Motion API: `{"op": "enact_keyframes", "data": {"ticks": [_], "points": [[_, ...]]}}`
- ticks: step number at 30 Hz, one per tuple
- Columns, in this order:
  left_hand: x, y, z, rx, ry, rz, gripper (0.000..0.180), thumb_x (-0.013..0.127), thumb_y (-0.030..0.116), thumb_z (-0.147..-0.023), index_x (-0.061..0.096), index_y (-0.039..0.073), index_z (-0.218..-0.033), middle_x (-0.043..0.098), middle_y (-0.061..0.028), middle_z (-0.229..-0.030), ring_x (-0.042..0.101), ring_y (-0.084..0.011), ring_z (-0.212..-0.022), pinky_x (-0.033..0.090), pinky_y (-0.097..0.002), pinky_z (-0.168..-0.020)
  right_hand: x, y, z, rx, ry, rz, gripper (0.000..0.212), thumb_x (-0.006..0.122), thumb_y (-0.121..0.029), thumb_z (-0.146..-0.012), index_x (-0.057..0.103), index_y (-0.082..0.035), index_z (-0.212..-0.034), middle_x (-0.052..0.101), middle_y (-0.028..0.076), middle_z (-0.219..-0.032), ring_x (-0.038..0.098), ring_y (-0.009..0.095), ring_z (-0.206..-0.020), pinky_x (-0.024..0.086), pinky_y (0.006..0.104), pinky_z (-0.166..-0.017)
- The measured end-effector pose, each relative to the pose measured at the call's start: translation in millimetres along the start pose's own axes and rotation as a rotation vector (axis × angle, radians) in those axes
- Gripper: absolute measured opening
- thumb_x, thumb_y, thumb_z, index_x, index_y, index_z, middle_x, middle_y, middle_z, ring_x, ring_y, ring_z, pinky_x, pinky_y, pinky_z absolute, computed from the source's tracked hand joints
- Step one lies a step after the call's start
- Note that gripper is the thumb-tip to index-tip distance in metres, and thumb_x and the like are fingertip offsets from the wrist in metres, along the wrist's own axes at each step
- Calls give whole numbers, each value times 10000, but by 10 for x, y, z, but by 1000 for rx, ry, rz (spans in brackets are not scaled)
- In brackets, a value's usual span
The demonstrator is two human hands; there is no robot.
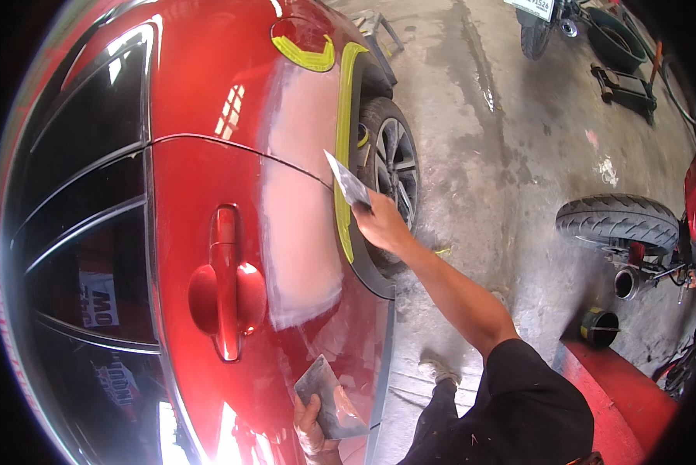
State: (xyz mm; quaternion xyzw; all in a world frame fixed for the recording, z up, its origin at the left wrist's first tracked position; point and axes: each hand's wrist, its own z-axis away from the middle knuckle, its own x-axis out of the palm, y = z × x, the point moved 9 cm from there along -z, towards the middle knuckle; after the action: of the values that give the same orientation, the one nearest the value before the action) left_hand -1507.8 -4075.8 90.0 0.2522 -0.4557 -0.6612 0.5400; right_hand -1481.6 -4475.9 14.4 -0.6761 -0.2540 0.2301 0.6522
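My right hand (384, 225) grips a putty spreader (346, 180), a flat tapered blade whose tip reaches over the edge of a pale pink filler patch (303, 225). From this angle, whether the blade touches the surface is unclear. The patch covers the red car's (201, 101) rear side, crossing the door seam. Yellow-green masking tape (343, 132) lines the wheel arch, and more tape (305, 58) curves beneath the round fuel flap. Lower down, my left hand (311, 430) holds a grey mixing plate (319, 394) with some pinkish filler on it, below the door handle (225, 279).
The car's rear wheel (394, 167) stands beside my right hand. Across the stained concrete floor (472, 155) are a motorcycle tire (619, 219), a floor jack (625, 89), a black basin (615, 39) and a can (599, 327) near a red panel (619, 387).
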Motion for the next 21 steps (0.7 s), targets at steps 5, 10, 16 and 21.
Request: {"op": "enact_keyframes", "data": {"ticks": [5, 10, 16, 21], "points": [[-54, -69, -4, -65, -70, 43, 459, 575, 66, -910, 442, 2, -1344, 596, -135, -1190, 612, -245, -1055, 505, -372, -931, 212, -136, -113, 66, 10, -81, 251, 518, -72, -924, 596, -28, -1159, 625, 142, -832, 599, 264, -756, 477, 386, -723], [7, -56, -20, -69, -10, 29, 464, 587, 90, -916, 438, 12, -1349, 608, -118, -1154, 631, -228, -1005, 533, -346, -867, 410, -197, -190, -279, 74, 76, 421, 519, -48, -889, 533, -73, -1309, 578, 189, -1189, 569, 327, -1095, 480, 406, -919], [-50, -128, -68, -91, -11, 24, 469, 590, 93, -919, 436, 23, -1356, 607, -113, -1169, 637, -221, -1002, 538, -335, -856, 584, -115, 185, -370, 4, 163, 502, 552, 14, -875, 499, -49, -1370, 520, 192, -1283, 537, 341, -1174, 446, 386, -994], [-66, -137, -97, -84, -11, 12, 479, 591, 87, -915, 433, 26, -1363, 601, -117, -1195, 627, -229, -1043, 521, -352, -909, 768, 83, 759, -433, -38, 181, 631, 688, -16, -767, 510, -80, -1369, 521, 146, -1326, 504, 345, -1219, 420, 401, -1041]]}}
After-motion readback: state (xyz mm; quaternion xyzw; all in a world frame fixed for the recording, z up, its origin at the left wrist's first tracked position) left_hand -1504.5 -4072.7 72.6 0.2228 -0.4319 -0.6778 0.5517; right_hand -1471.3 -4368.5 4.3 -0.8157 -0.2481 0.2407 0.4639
